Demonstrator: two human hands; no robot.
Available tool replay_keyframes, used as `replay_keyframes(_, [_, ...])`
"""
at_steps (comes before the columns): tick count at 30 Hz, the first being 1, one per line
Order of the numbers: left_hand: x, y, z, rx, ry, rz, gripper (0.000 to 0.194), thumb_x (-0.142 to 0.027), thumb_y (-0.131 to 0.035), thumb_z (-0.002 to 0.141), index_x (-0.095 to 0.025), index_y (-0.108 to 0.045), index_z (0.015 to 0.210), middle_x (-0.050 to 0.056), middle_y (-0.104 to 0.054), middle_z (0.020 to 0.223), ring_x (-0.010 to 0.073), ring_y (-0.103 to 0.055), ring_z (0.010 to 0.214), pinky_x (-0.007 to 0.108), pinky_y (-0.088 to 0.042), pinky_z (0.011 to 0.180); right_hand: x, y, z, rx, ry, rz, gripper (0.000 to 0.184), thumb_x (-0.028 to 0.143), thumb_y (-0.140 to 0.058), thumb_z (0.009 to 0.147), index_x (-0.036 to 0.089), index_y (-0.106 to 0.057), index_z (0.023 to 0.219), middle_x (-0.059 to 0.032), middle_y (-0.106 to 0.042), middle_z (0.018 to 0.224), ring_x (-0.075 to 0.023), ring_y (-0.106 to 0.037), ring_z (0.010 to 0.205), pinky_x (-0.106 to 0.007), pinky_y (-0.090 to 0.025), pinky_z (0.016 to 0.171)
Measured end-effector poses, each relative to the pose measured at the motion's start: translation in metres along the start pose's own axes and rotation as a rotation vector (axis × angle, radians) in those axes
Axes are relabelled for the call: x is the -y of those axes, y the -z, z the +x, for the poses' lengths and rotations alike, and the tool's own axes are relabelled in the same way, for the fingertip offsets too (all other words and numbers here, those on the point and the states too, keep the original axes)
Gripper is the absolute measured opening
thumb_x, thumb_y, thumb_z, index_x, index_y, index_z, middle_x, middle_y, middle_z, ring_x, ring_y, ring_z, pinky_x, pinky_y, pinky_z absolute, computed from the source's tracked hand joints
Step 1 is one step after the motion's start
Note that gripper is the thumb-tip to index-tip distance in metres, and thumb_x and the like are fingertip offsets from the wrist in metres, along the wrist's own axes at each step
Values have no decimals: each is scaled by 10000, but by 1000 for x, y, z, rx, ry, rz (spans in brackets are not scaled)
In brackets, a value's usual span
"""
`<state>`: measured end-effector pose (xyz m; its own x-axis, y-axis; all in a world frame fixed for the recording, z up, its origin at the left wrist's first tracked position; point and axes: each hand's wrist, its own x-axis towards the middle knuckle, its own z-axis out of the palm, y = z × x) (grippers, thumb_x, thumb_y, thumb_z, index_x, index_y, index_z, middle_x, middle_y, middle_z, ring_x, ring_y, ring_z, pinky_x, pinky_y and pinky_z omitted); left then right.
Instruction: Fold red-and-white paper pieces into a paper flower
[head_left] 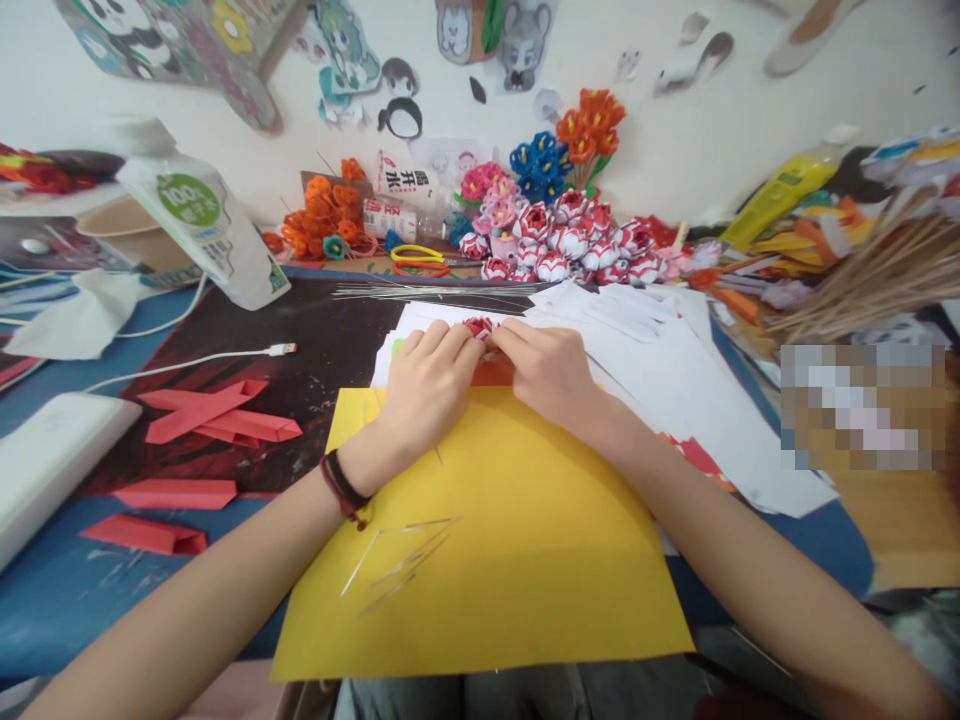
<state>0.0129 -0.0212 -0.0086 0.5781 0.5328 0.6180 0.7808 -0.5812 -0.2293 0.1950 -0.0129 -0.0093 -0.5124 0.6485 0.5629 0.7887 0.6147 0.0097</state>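
Note:
A small red and white paper flower (480, 327) is pinched between the fingers of both hands, partly hidden by them. My left hand (435, 380) closes on its left side, while my right hand (544, 375) grips it from the right. Under my hands spreads a yellow sheet (517, 560), reaching over the table's front edge. Thin wire-like pieces (409, 565) lie on its left half. Beyond it are white paper sheets (660, 370). An orange patch shows just below the flower, too covered to name.
Folded red paper strips (217, 415) and a white power bank (60, 460) with a cable lie left. A white bottle (202, 215) stands tilted behind them. Finished red and white flowers (577, 240) are heaped at the back. Brown sticks (877, 260) jut in from the right.

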Motion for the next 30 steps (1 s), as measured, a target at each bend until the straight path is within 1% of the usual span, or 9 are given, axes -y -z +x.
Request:
replay_keyframes(4, [2, -2, 0, -10, 61, -34, 176, -153, -450, 962, -193, -618, 933, 60, -639, 877, 216, -523, 811, 341, -378, 649, 2, -2, 0, 11, -48, 43, 234, 31, -459, 815, 177, -605, 926, -18, -650, 847, -139, -494, 640, -303, -217, 564])
replay_keyframes(7, [3, -4, -1, 1, 111, -87, 163, -157, -463, 957, -190, -616, 913, 49, -631, 869, 206, -519, 797, 333, -391, 658, 3, -3, -1, 6, -63, 51, 184, 77, -460, 863, 176, -607, 914, -19, -654, 836, -141, -504, 641, -302, -225, 569])
replay_keyframes(13, [0, -1, -1, 21, 41, -60, 136, -160, -474, 954, -190, -603, 924, 48, -632, 888, 215, -523, 821, 341, -381, 674, 0, -3, 0, -24, -55, 132, 215, 8, -457, 759, 182, -580, 777, 5, -602, 743, -127, -496, 632, -293, -228, 564])
replay_keyframes(16, [-2, 1, 0, 36, 4, -57, 132, -144, -472, 946, -193, -592, 919, 52, -628, 892, 221, -519, 831, 353, -376, 681, -1, -3, 0, -33, -63, 186, 167, 38, -486, 743, 184, -560, 711, 13, -574, 693, -120, -478, 611, -290, -215, 550])
replay_keyframes(20, [-3, 2, 1, 58, -23, -65, 93, -135, -506, 910, -190, -569, 870, 48, -615, 878, 224, -513, 832, 368, -375, 696, -2, -3, 0, -61, -48, 153, 161, 49, -496, 727, 178, -557, 653, 11, -562, 633, -118, -428, 557, -293, -209, 540])
replay_keyframes(23, [-2, 2, 0, 46, -25, -67, 87, -154, -518, 914, -195, -559, 848, 40, -610, 857, 221, -510, 823, 372, -361, 691, -3, -4, 0, -71, -63, 157, 160, 61, -513, 733, 178, -593, 660, 3, -600, 639, -127, -476, 580, -288, -246, 557])
replay_keyframes(25, [0, 1, 0, 17, 10, -87, 123, -159, -498, 934, -201, -552, 832, 34, -606, 832, 214, -502, 803, 367, -341, 676, -4, -3, 1, -74, -111, 199, 166, 51, -523, 729, 180, -625, 703, -2, -646, 692, -136, -536, 638, -279, -292, 592])
replay_keyframes(27, [2, -1, 0, -15, 82, -147, 144, -170, -496, 947, -204, -544, 816, 29, -597, 811, 204, -491, 783, 357, -323, 664, -4, -2, 2, -76, -154, 257, 193, 32, -521, 741, 183, -641, 749, -3, -673, 755, -141, -574, 701, -271, -330, 632])
replay_keyframes(30, [5, -2, 1, -76, 194, -274, 154, -184, -519, 945, -207, -532, 793, 17, -585, 792, 192, -473, 766, 342, -312, 669, -2, -1, 4, -73, -155, 366, 164, 68, -533, 828, 187, -642, 800, -3, -662, 811, -135, -574, 739, -261, -359, 662])
